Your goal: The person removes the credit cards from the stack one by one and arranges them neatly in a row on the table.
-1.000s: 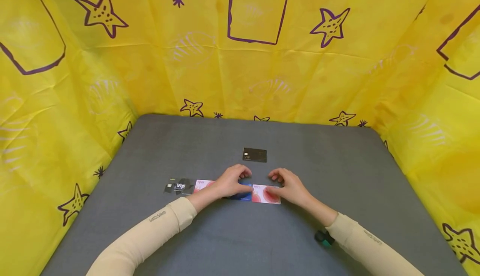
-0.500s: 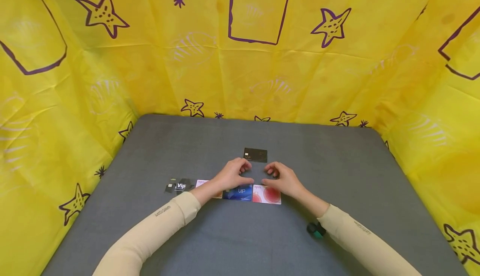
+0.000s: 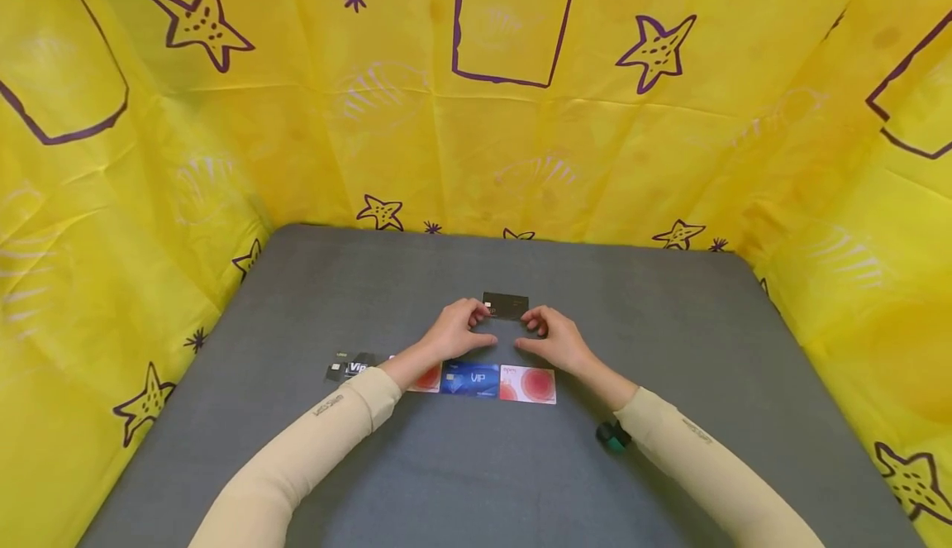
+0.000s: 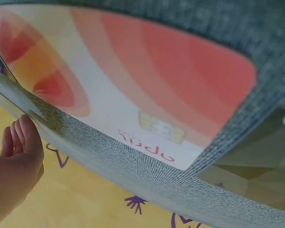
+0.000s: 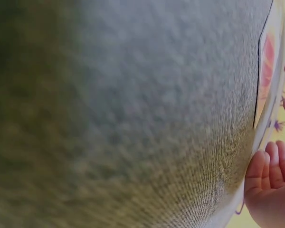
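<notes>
A black VIP card (image 3: 507, 304) lies flat on the grey table. At its left end are the bent fingertips of my left hand (image 3: 451, 331); at its near right corner are those of my right hand (image 3: 559, 340). Whether they touch the card I cannot tell. Both thumbs stand apart from the fingers, and neither hand grips anything. Nearer me a row of cards runs from left to right: a dark Vip card (image 3: 354, 365), a pink-and-white card (image 4: 147, 71) partly covered by my left forearm, a blue VIP card (image 3: 470, 380) and another pink-and-white card (image 3: 527, 384).
The grey table (image 3: 476, 465) is bounded by yellow cloth walls (image 3: 416, 143) at the back and both sides. A dark and green wristband device (image 3: 613, 436) sits at my right wrist, below the sleeve.
Both hands have moved forward, away from the row of cards, to the black VIP card. The blue and right-hand pink cards are now uncovered. No card has visibly moved.
</notes>
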Motion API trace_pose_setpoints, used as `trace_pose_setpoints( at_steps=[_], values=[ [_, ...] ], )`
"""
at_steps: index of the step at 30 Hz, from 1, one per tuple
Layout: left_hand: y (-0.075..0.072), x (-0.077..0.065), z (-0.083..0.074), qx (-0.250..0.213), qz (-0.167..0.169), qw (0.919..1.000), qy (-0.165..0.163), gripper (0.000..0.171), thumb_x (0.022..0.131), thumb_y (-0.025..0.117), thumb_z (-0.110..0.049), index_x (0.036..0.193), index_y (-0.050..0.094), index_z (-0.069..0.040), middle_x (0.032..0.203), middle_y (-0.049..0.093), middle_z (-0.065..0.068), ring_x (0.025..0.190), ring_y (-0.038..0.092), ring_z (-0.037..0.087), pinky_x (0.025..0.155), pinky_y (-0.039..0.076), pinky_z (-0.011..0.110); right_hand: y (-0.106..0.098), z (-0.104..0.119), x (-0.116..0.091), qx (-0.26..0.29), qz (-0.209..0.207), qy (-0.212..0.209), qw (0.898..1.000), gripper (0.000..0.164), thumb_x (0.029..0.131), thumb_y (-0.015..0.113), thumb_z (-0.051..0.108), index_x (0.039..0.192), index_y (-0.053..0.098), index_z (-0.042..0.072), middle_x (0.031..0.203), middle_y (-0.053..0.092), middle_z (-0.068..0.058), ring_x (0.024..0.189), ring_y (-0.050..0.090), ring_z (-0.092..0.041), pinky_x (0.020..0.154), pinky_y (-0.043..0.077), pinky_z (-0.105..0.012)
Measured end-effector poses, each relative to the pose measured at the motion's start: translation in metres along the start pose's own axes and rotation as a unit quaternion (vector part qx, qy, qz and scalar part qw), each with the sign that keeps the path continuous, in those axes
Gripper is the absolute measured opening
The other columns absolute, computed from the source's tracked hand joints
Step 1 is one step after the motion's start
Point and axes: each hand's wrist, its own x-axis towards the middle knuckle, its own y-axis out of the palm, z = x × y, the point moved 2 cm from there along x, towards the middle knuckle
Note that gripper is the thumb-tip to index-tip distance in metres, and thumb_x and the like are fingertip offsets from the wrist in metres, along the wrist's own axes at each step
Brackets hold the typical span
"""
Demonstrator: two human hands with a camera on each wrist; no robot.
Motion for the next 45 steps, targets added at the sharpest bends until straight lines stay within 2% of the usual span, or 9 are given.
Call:
trace_pose_setpoints(
  at_steps=[6, 14, 28, 45],
  values=[
    [-0.001, 0.007, 0.002, 0.002, -0.011, 0.9999, -0.003, 0.043, 0.076, 0.084, -0.022, 0.108, 0.063, -0.001, 0.096, 0.06, 0.01, 0.086, 0.055, 0.021, 0.079, 0.047, 0.032, 0.0, -0.004, 0.008, -0.004, -0.009, 0.004, 1.0, 0.041, 0.077, 0.083, 0.021, 0.11, 0.064, 0.005, 0.095, 0.063, -0.006, 0.083, 0.052, -0.02, 0.075, 0.042, -0.033],
    [-0.003, 0.013, 0.003, 0.003, -0.019, 0.9995, -0.026, 0.045, 0.077, 0.084, -0.021, 0.11, 0.063, 0.001, 0.099, 0.06, 0.013, 0.088, 0.055, 0.023, 0.08, 0.046, 0.035, -0.001, -0.006, 0.014, -0.007, -0.026, 0.001, 1.0, 0.041, 0.076, 0.083, 0.021, 0.109, 0.064, 0.004, 0.094, 0.063, -0.007, 0.081, 0.053, -0.021, 0.074, 0.042, -0.032],
    [-0.004, 0.024, 0.005, 0.005, -0.032, 0.9978, -0.058, 0.043, 0.078, 0.083, -0.019, 0.11, 0.062, 0.001, 0.1, 0.059, 0.013, 0.091, 0.057, 0.026, 0.083, 0.047, 0.036, -0.004, -0.01, 0.027, -0.013, -0.034, 0.027, 0.999, 0.047, 0.076, 0.084, 0.02, 0.112, 0.062, 0.001, 0.095, 0.063, -0.01, 0.082, 0.052, -0.023, 0.074, 0.042, -0.032],
    [0.0, 0.035, 0.014, 0.013, -0.022, 0.9969, -0.074, 0.045, 0.079, 0.082, -0.021, 0.112, 0.062, 0.001, 0.099, 0.059, 0.011, 0.089, 0.056, 0.023, 0.083, 0.047, 0.035, -0.005, -0.012, 0.037, -0.037, -0.023, 0.038, 0.998, 0.051, 0.076, 0.083, 0.024, 0.115, 0.062, -0.001, 0.095, 0.063, -0.01, 0.079, 0.052, -0.021, 0.072, 0.041, -0.032]
  ],
)
